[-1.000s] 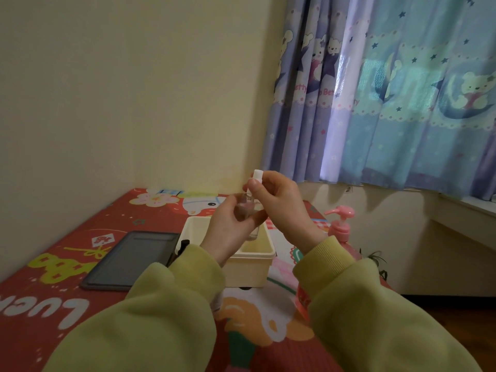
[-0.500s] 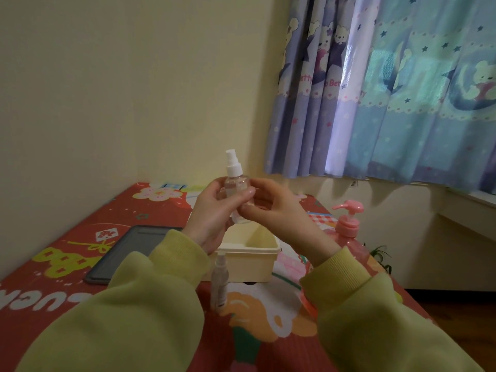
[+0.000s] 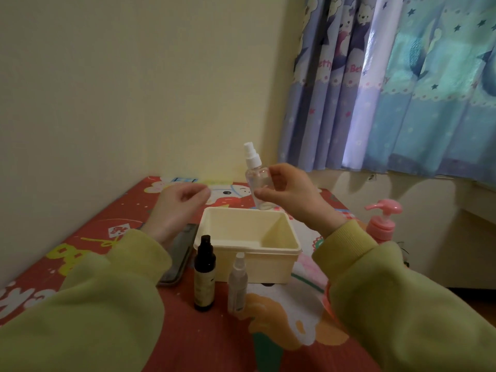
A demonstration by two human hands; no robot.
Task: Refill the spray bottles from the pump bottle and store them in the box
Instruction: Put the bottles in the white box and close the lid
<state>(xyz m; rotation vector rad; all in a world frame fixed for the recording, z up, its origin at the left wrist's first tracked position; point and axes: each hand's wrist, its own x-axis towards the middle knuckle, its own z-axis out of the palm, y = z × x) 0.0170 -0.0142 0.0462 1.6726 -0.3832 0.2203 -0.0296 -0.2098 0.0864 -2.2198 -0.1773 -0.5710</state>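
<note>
My right hand [image 3: 288, 187] holds a clear spray bottle [image 3: 255, 173] with a white spray head upright, above the far rim of the cream box [image 3: 268, 253]. My left hand [image 3: 179, 206] hovers empty to the left of the box, fingers loosely curled and apart. The box's inside shows nothing in it. In front of it stand a dark spray bottle [image 3: 204, 273] and a small clear spray bottle [image 3: 237, 283]. The pink pump bottle [image 3: 382, 221] stands at the table's right edge, behind my right sleeve.
A dark tablet [image 3: 178, 257] lies flat left of the box, partly under my left wrist. The table carries a red cartoon-print cloth [image 3: 88, 242]. A cream wall is behind, and blue curtains [image 3: 389, 89] hang at the right.
My left hand has let go of the clear spray bottle and moved left; my right hand alone now holds it. The view has tilted down, showing the two bottles in front of the box.
</note>
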